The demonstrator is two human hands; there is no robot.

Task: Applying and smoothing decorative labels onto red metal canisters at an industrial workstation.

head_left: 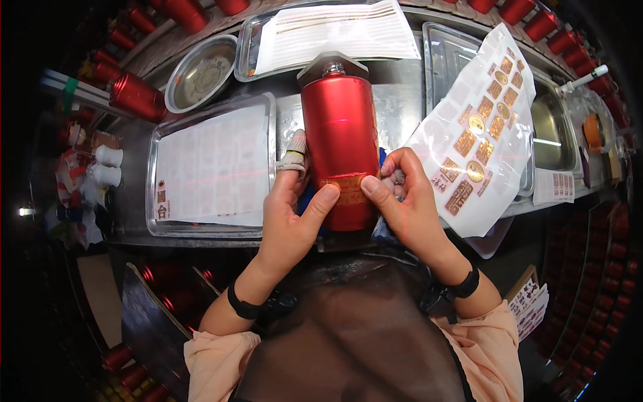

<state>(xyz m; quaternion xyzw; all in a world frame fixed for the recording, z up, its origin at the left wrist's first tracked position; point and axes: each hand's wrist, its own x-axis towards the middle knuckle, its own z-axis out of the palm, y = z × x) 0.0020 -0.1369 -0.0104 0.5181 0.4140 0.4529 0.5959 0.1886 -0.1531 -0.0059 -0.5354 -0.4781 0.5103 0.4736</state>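
Note:
A glossy red bottle (339, 127) lies in front of me, its neck pointing away and resting at a dark angular support. My left hand (295, 201) grips its left side, with the thumb pressed on a gold decal (348, 189) near the base. A pale finger cot covers one finger of that hand. On the other side my right hand (405, 194) holds the bottle, thumb on the decal's right end and fingers curled at the side. Blue material shows partly behind the bottle; the undersides of both hands are hidden.
A clear tray (153, 201) with a white decal sheet (214, 167) lies left, below a metal bowl (201, 74). Striped paper (335, 33) sits in a far tray. At right a gold decal sheet (479, 134) overlaps another tray, beside a metal basin (556, 134). Red bottles (137, 97) line the edges.

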